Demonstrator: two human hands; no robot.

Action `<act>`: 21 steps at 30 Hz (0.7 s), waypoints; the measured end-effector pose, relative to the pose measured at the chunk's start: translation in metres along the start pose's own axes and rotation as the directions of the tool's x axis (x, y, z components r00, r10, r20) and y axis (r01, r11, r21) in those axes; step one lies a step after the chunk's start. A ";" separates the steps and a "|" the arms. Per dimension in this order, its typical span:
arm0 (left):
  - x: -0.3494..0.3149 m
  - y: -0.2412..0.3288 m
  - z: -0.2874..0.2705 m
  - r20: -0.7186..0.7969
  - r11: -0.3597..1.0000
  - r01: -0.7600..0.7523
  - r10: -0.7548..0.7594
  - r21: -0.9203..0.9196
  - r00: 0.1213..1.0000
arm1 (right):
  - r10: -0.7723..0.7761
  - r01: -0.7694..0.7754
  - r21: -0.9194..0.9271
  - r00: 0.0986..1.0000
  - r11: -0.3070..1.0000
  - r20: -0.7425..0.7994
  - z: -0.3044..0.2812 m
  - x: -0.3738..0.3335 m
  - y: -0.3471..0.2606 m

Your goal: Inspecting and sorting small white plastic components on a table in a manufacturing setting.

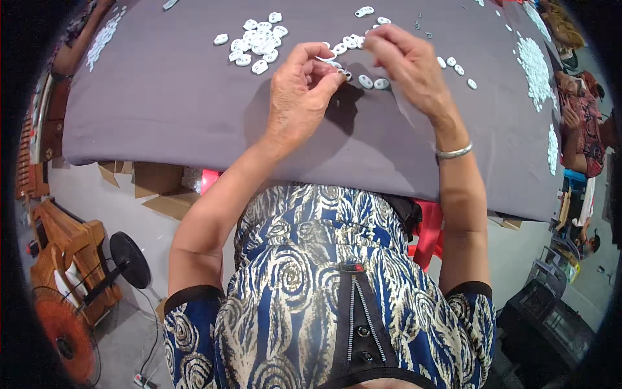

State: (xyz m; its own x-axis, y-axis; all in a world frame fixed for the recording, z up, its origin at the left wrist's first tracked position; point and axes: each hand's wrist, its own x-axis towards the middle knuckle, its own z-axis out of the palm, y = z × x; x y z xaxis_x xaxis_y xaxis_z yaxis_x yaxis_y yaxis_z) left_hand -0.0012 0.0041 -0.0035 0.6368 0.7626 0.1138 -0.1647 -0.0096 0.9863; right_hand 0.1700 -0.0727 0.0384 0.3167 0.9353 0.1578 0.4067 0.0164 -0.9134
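My left hand [298, 97] is closed in a pinch on a small white oval plastic piece [341, 72]; dark round spots show at its end by the thumb tip. To the right, my right hand [414, 70] hovers over the table with its fingers drawn together. What it pinches, if anything, is blurred and too small to name. Below its fingertips lie two white oval pieces [374, 82], and a line of similar pieces [350, 43] runs behind both hands. A heap of white pieces with holes [258, 40] sits left of my left hand.
Grey cloth [175, 97] covers the table. Tiny metal-coloured parts [421, 27] lie at the far side, and a few white ovals [459, 69] rest right of my hand. Large spreads of white pieces [536, 71] line the right edge. Other people sit at right. A fan [129, 259] stands at lower left.
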 end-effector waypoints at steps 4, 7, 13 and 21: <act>0.000 0.002 -0.002 0.013 0.999 0.006 -0.006 0.035 1.000 | -0.004 -0.002 -0.100 0.998 0.995 -0.066 -0.018 0.000 0.005; 0.000 0.002 -0.002 -0.038 1.000 -0.003 0.002 -0.020 0.999 | -0.026 0.028 -0.162 1.000 0.986 0.015 -0.022 -0.004 0.007; 0.002 0.001 -0.002 -0.053 0.999 -0.002 0.000 -0.035 0.999 | -0.087 0.151 -0.395 0.981 0.906 0.176 -0.017 -0.009 0.002; 0.002 0.001 -0.002 -0.057 1.000 -0.015 0.014 -0.011 0.998 | -0.140 0.234 -0.423 0.961 0.875 0.240 -0.002 -0.010 0.007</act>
State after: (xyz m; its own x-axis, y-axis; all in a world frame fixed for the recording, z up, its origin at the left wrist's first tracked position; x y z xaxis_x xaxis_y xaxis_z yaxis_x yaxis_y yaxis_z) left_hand -0.0019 0.0069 -0.0031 0.5904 0.7981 0.1204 -0.1820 -0.0137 0.9832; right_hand 0.1719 -0.0827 0.0311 0.0417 0.9809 0.1899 0.7926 0.0833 -0.6040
